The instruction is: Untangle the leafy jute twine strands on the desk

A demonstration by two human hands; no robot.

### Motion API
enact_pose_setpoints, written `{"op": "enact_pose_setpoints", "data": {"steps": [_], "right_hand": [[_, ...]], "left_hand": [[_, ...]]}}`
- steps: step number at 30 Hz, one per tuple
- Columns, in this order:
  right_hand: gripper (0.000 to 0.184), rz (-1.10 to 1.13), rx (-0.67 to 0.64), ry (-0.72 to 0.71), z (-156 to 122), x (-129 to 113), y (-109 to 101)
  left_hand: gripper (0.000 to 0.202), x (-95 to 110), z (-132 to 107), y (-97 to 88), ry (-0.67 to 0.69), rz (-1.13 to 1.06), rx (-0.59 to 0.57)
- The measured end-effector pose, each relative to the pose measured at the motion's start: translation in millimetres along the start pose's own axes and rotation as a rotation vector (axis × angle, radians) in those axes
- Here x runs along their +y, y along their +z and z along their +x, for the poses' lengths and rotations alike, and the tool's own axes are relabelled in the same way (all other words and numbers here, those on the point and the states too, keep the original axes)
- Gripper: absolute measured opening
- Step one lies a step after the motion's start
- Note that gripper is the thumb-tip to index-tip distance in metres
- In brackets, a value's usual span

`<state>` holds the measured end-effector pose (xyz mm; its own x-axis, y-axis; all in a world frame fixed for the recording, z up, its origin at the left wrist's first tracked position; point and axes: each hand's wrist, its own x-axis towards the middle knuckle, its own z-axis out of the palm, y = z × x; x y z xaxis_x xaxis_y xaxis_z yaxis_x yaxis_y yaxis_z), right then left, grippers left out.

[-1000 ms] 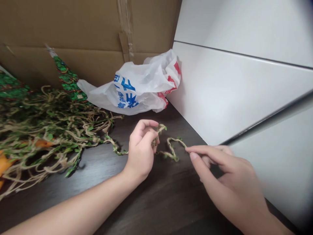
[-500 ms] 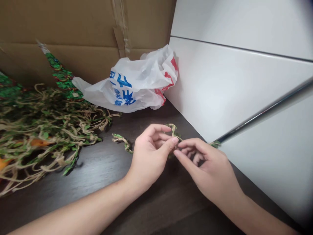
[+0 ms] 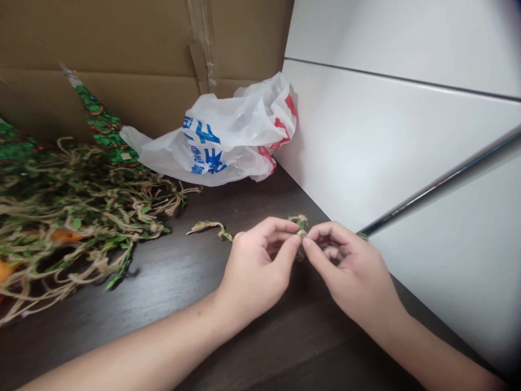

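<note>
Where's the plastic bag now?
In the head view, the bag sits at the back corner of the table, between the cardboard box and white panel, right of the vine pile.

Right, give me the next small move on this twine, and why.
Probably pull gently outward to snug the small bunched twist in the leafy jute vine: your left hand and right hand both pinch it, and what looks like its loose end lies slack on the dark table.

The left arm (image 3: pixel 154 338) and the right arm (image 3: pixel 431 347) are bare, smooth and slim, and the left hand (image 3: pixel 256 271) and the right hand (image 3: pixel 350 266) have thin fingers (image 3: pixel 280 231) with short, round nails (image 3: pixel 306 243).
</note>
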<state>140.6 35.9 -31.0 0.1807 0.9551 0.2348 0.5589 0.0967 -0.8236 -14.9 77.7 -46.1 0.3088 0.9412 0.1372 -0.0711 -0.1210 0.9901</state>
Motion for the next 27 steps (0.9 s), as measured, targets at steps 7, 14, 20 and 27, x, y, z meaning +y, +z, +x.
{"op": "enact_pose_setpoints", "data": {"steps": [7,14,20,27], "right_hand": [[0.008,-0.093,0.017,-0.074,-0.1,2.5,-2.0],[0.007,-0.195,0.076,-0.235,-1.4,3.5,-4.7],[0.01,-0.239,0.059,-0.288,-1.5,1.6,-5.8],[0.012,-0.22,0.044,-0.248,-1.9,2.8,-5.2]], "left_hand": [[0.008,-2.7,-1.1,-1.3,0.067,0.182,-0.018],[0.012,0.4,0.1,-1.8,0.086,0.258,0.016],[0.011,0.3,-0.9,-2.7,0.128,0.312,0.034],[0.012,-1.0,-2.3,-2.9,0.198,0.393,0.003]]}}
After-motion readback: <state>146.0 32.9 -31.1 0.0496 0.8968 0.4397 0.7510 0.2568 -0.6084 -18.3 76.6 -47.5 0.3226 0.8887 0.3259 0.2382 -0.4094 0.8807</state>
